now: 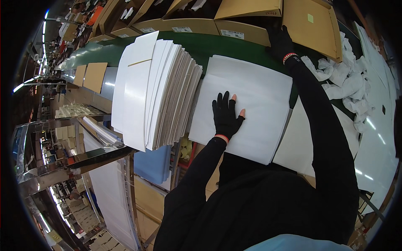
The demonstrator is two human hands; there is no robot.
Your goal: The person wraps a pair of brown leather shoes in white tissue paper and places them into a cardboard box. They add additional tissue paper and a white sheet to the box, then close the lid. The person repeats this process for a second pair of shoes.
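Note:
A stack of white paper sheets [259, 92] lies in front of me. My left hand [226, 116], in a black glove with bare thumb and index fingertips, rests flat on it with the fingers spread. My right hand [279, 43], also black-gloved, reaches to the far side, at the front corner of an open cardboard box [247, 27]. Its thumb points up beside the raised brown lid [312, 29]. The other fingers merge with the dark box interior, so I cannot tell whether they grip the box wall.
A tall, leaning pile of white boards [138, 88] stands left of the paper. More open cardboard boxes [146, 26] line the green surface [201, 45] at the back. Crumpled white paper [347, 79] lies at the right, beside a pale board [297, 142]. A metal frame [83, 161] stands at left.

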